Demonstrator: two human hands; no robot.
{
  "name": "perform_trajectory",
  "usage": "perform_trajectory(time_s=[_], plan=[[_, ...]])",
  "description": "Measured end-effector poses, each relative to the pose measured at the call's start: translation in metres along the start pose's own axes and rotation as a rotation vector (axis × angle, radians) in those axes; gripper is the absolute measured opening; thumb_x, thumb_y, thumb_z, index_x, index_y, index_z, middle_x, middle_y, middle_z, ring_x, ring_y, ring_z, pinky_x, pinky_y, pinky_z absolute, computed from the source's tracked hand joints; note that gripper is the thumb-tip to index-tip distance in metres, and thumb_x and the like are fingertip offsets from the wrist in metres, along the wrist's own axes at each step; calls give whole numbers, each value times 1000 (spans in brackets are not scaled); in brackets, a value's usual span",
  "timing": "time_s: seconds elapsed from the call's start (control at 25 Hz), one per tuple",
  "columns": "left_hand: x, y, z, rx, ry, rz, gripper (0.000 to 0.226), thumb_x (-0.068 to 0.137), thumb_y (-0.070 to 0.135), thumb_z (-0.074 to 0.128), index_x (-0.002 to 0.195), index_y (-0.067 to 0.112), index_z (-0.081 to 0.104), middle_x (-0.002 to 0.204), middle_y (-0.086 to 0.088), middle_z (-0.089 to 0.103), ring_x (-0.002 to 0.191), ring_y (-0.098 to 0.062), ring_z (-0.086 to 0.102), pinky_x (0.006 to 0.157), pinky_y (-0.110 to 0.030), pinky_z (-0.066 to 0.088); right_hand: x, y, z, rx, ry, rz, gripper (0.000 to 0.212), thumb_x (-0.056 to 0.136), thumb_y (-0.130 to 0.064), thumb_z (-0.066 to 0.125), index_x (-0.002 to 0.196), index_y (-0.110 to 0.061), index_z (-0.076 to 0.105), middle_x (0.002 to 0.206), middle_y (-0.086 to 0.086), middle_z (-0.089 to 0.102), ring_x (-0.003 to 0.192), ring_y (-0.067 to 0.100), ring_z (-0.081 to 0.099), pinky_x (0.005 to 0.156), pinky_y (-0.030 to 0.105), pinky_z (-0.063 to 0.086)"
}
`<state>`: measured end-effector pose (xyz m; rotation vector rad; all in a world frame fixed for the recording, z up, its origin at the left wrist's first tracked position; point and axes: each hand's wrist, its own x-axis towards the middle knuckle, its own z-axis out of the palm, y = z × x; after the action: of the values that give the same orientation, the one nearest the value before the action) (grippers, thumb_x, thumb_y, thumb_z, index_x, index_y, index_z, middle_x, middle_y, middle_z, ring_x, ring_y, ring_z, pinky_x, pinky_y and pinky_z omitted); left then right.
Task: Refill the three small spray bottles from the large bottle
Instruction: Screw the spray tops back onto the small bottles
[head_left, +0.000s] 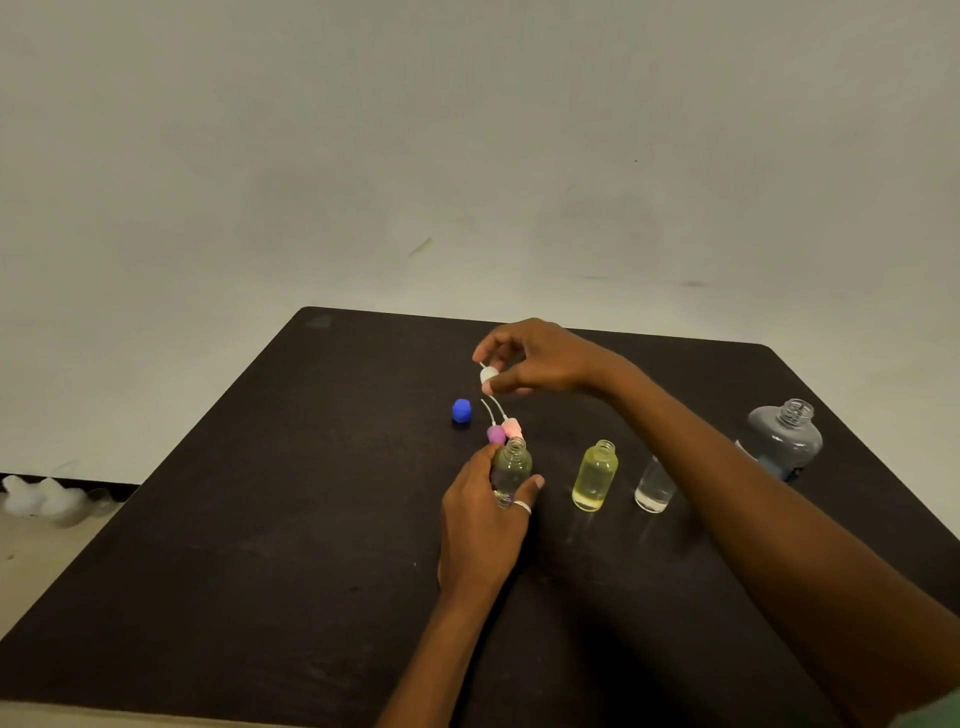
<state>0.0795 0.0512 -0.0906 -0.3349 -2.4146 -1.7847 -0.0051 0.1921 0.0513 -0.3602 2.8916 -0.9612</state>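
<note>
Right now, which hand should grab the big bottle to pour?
Probably the right hand: the large bottle stands open on that side, while the left hand grips an uncapped small clear bottle. The right must first set down the white spray cap it pinches.

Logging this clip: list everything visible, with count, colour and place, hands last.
large clear plastic bottle: 1, clear, uncapped, table's right side
small transparent bottles: 3, uncapped; clear one in left hand, yellowish one mid-table, clear one behind right forearm
round blue cap: 1, blue, table, beyond bottles
spray tops with tubes: 3; pink, purple lying on table; white in right hand
dark table: 1, near-black
white lumps: white, floor, left; count unclear
hands: 2; left hand grips small bottle; right hand pinches white top
</note>
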Motion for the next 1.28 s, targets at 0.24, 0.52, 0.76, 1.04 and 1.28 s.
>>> perform_trajectory(time_s=[0.24, 0.52, 0.76, 1.04, 1.28], plan=[[-1, 0, -1, -5, 15, 28, 44, 83, 34, 78, 123, 33, 59, 111, 16, 66, 103, 1, 62, 92, -25, 54, -59, -13, -31, 56, 89, -7, 15, 83, -19, 73, 98, -20, 71, 100, -7, 71, 93, 11, 67, 84, 30, 57], [-2, 3, -2, -16, 5, 31, 43, 83, 33, 78, 122, 31, 60, 109, 17, 66, 98, 4, 63, 78, -7, 46, -94, -35, -57, -280, 144, -75, 17, 86, -24, 71, 103, -27, 69, 96, -13, 68, 87, 4, 62, 76, 22, 49], [0, -1, -1, -14, 24, 33, 43, 82, 35, 79, 121, 31, 61, 106, 17, 67, 98, 2, 63, 86, -20, 53, -87, -45, -48, -411, 99, -127, 24, 86, -18, 70, 109, -24, 69, 106, -8, 68, 92, 7, 61, 82, 29, 52], [0, -2, 0, -31, 20, 41, 44, 82, 34, 79, 123, 31, 60, 109, 16, 67, 100, 1, 64, 88, -20, 53, -78, -41, -27, -461, 24, -139, 26, 86, -11, 68, 111, -20, 68, 108, -5, 67, 92, 9, 60, 83, 30, 52], [0, -3, 0, -25, 10, 60, 43, 82, 32, 79, 120, 34, 60, 106, 17, 67, 99, 3, 63, 84, -16, 51, -75, -36, -2, -512, -57, -201, 27, 84, -7, 69, 107, -20, 73, 107, -7, 68, 89, 4, 56, 79, 20, 45]])
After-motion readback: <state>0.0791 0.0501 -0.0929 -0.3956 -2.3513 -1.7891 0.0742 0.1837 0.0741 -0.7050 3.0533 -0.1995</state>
